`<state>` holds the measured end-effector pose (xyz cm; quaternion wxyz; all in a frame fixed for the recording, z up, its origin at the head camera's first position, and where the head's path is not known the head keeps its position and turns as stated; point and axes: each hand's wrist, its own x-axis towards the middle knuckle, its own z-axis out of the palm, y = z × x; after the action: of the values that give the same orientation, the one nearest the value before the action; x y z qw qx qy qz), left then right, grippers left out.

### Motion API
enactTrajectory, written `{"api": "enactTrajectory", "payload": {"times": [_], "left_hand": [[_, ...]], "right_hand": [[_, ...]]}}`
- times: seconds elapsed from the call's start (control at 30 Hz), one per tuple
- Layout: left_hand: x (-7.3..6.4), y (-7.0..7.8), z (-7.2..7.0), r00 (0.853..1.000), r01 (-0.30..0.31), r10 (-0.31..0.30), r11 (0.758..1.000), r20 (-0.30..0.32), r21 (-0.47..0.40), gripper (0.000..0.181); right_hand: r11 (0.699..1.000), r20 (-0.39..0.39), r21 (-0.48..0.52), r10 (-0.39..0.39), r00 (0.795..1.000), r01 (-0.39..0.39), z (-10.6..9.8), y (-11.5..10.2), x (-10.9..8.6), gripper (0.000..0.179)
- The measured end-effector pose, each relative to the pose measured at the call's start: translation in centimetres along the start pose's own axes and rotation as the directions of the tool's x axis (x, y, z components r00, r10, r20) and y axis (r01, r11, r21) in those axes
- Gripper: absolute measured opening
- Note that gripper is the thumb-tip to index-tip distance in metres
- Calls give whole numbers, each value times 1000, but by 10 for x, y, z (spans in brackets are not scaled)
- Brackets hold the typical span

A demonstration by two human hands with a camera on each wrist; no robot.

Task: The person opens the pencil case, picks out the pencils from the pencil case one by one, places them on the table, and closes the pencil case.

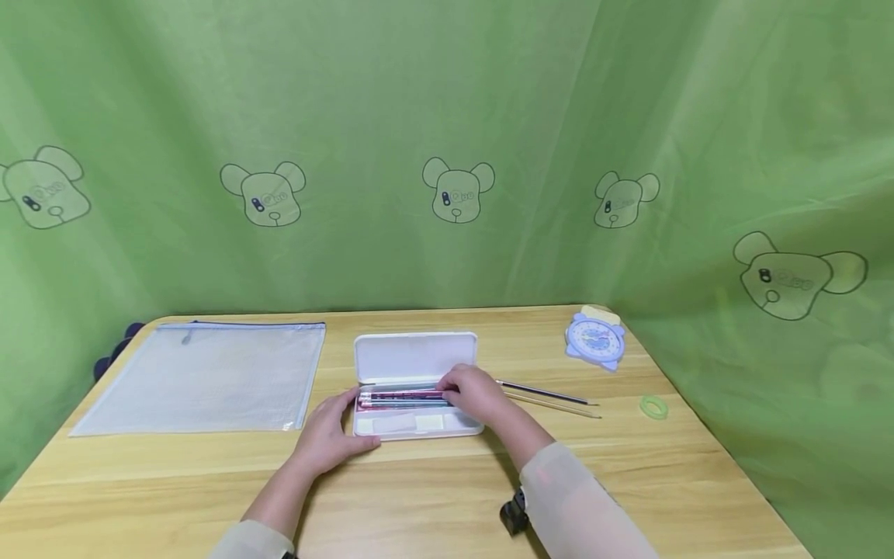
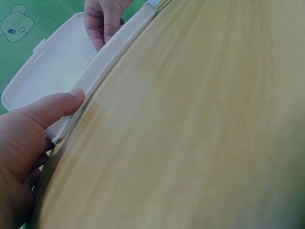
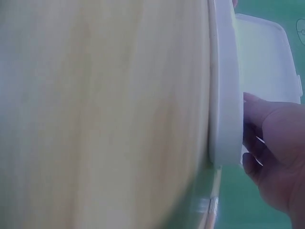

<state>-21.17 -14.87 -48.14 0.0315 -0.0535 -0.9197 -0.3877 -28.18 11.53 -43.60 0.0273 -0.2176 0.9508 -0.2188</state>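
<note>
A white pencil case [image 1: 454, 428] lies with its lid [image 1: 412, 353] raised at the back. Several pencils [image 1: 401, 396], red and dark ones among them, lie lengthwise in it; in the front part are pale blocks [image 1: 394, 423]. My left hand [image 1: 327, 435] holds the case's left end, its thumb [image 2: 62, 105] along the front wall and its fingers round the side. Reaching in from the right, my right hand [image 1: 475, 392] pinches at the right ends of the pencils. Its fingertips are partly hidden behind the case wall in the right wrist view.
Right of the case lie a dark pencil [image 1: 548, 392] and light wooden sticks [image 1: 555, 405]. Farther right are a blue toy clock [image 1: 595, 339] and a green ring [image 1: 653, 407]. A translucent zip pouch [image 1: 209, 380] lies at the left. A green curtain [image 1: 447, 101] surrounds the wooden table [image 1: 419, 497].
</note>
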Motion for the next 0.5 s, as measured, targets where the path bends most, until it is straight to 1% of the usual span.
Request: {"api": "enactTrajectory", "payload": {"times": [0.13,0.33,0.43,0.5], "left_hand": [[0,0,0,1000,1,-1,1000,2,5,101],[-1,1,-1,1000,7,-7,1000,1,10,101],[-1,1,-1,1000,4,-4,1000,0,10,100],[-1,1,-1,1000,0,0,1000,1,11,101]], "right_hand": [[998,-15,58,-4,1000,5,-6,2,-4,11],[985,-36,172,0,999,6,-26,9,-17,12],[980,-50,201,10,999,1,-38,16,-28,13],[979,-62,203,16,998,-3,-46,24,-36,14]]}}
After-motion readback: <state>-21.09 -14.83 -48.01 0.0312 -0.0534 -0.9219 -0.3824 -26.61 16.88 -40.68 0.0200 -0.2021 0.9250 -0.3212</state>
